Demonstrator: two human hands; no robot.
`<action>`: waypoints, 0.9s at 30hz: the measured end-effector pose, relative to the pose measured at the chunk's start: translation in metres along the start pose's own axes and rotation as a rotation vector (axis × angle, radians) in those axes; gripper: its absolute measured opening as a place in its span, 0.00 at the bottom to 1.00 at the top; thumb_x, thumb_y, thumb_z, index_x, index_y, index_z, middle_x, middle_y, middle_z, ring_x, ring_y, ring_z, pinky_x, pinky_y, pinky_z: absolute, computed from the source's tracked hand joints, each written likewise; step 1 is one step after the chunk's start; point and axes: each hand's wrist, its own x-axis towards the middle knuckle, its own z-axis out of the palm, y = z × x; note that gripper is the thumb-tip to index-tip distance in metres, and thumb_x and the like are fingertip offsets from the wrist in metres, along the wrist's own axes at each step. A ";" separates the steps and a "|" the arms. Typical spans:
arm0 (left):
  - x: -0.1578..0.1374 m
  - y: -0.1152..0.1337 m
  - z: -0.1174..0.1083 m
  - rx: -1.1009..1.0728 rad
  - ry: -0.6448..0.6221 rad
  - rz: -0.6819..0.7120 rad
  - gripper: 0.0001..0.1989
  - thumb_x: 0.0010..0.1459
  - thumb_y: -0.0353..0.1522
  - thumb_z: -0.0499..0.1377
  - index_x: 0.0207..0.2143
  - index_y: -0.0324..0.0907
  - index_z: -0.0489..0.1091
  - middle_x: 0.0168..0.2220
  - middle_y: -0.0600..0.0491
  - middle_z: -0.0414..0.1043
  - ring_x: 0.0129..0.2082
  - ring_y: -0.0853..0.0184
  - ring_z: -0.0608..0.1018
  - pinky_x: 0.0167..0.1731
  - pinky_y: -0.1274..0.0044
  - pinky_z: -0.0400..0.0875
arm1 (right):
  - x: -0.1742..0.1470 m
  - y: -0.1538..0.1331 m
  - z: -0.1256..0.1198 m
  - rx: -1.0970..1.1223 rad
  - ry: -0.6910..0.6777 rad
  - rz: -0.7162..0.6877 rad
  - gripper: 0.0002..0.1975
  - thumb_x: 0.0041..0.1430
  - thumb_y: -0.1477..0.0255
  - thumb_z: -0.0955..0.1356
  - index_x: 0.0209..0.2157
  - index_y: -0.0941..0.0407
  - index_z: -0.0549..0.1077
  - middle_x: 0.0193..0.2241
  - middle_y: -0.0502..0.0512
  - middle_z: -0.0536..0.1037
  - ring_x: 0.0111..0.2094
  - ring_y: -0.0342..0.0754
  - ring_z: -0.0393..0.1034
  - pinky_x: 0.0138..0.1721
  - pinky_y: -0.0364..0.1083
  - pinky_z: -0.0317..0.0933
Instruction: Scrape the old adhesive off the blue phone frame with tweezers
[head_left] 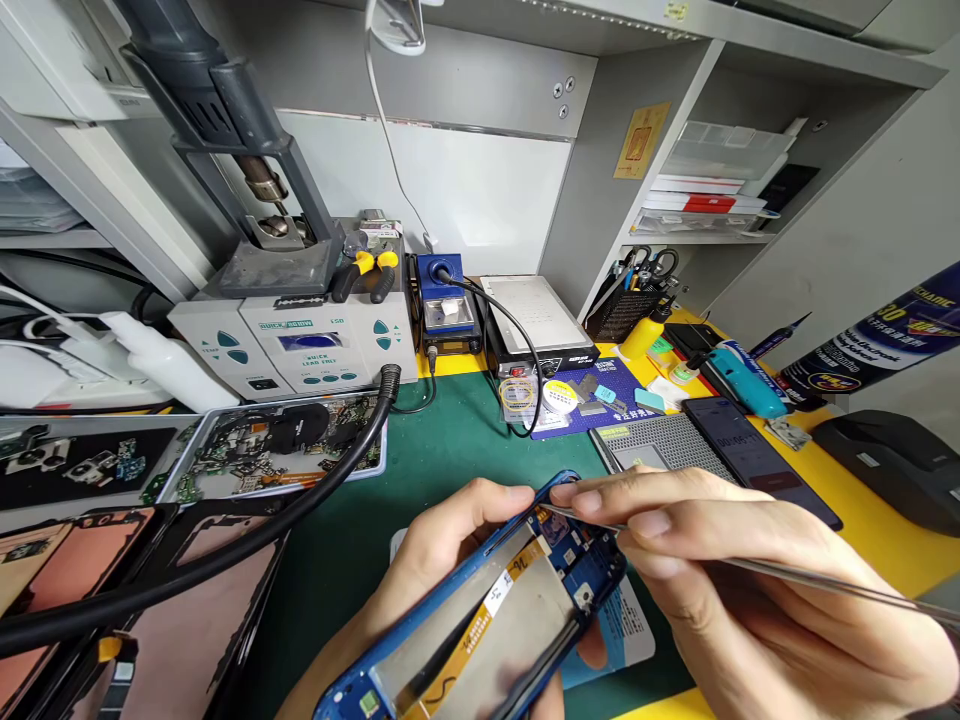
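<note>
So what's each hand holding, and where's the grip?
Left hand: opened blue-framed phone, by its long side edges. Right hand: thin metal tool, pinched between thumb and fingers near its tip.

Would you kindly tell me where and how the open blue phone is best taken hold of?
Probably by its long outer edges, from the left and beneath, as the left hand does: the blue phone is slim and slanted, and this leaves the exposed ribbon cable untouched.
</note>
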 end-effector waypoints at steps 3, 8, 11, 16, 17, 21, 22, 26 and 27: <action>0.001 0.003 -0.004 0.051 -0.030 -0.073 0.43 0.62 0.59 0.42 0.49 0.29 0.75 0.21 0.41 0.78 0.15 0.64 0.74 0.14 0.79 0.60 | 0.001 0.000 0.000 -0.012 0.003 -0.006 0.21 0.52 0.90 0.70 0.46 0.57 0.74 0.40 0.57 0.86 0.43 0.53 0.84 0.44 0.48 0.82; 0.005 0.003 -0.012 0.057 -0.049 -0.136 0.47 0.56 0.62 0.44 0.47 0.27 0.75 0.21 0.40 0.77 0.14 0.62 0.74 0.11 0.78 0.61 | -0.003 0.001 0.002 0.002 0.006 -0.022 0.22 0.52 0.90 0.70 0.47 0.57 0.74 0.42 0.58 0.86 0.45 0.52 0.83 0.41 0.45 0.81; 0.004 0.004 -0.009 0.098 -0.008 -0.148 0.47 0.53 0.64 0.45 0.43 0.29 0.77 0.20 0.41 0.76 0.15 0.62 0.74 0.11 0.78 0.61 | -0.004 0.003 0.003 -0.023 0.007 -0.024 0.22 0.53 0.90 0.69 0.47 0.57 0.74 0.41 0.58 0.86 0.45 0.53 0.83 0.44 0.48 0.80; 0.002 0.009 0.003 0.152 0.012 -0.113 0.48 0.55 0.63 0.38 0.34 0.29 0.78 0.16 0.44 0.71 0.12 0.68 0.69 0.10 0.79 0.58 | -0.003 0.008 0.008 0.022 0.024 -0.033 0.23 0.54 0.90 0.69 0.49 0.57 0.75 0.40 0.58 0.86 0.42 0.54 0.84 0.42 0.52 0.81; 0.002 0.009 0.003 0.158 0.007 -0.104 0.47 0.56 0.63 0.38 0.33 0.30 0.78 0.16 0.44 0.71 0.12 0.68 0.69 0.11 0.79 0.59 | -0.004 0.010 0.010 0.028 0.041 -0.036 0.23 0.53 0.91 0.69 0.49 0.57 0.75 0.40 0.59 0.86 0.42 0.55 0.84 0.41 0.52 0.81; 0.008 0.008 0.000 0.179 -0.025 -0.089 0.49 0.54 0.64 0.38 0.35 0.29 0.78 0.19 0.42 0.76 0.14 0.65 0.74 0.15 0.78 0.65 | -0.006 0.009 0.015 0.094 0.182 0.007 0.22 0.55 0.91 0.69 0.48 0.57 0.77 0.37 0.56 0.84 0.40 0.54 0.83 0.39 0.53 0.81; 0.009 0.008 0.000 0.173 -0.043 -0.074 0.49 0.53 0.65 0.39 0.36 0.28 0.78 0.20 0.41 0.76 0.15 0.64 0.76 0.16 0.78 0.67 | -0.006 0.007 0.015 0.125 0.249 0.063 0.20 0.57 0.90 0.69 0.46 0.55 0.77 0.36 0.54 0.84 0.39 0.53 0.83 0.39 0.52 0.80; 0.010 0.010 0.010 0.059 -0.031 0.153 0.48 0.57 0.61 0.37 0.37 0.28 0.78 0.23 0.37 0.78 0.18 0.57 0.81 0.19 0.74 0.70 | -0.001 0.003 0.009 0.316 0.511 0.302 0.09 0.63 0.80 0.71 0.41 0.52 0.79 0.35 0.50 0.83 0.37 0.49 0.83 0.41 0.47 0.79; 0.009 0.011 0.015 0.033 0.007 0.239 0.48 0.59 0.59 0.35 0.36 0.27 0.78 0.22 0.37 0.78 0.18 0.56 0.81 0.19 0.74 0.70 | 0.001 0.005 0.006 0.367 0.522 0.349 0.07 0.65 0.77 0.71 0.41 0.52 0.79 0.34 0.50 0.83 0.36 0.49 0.82 0.41 0.47 0.79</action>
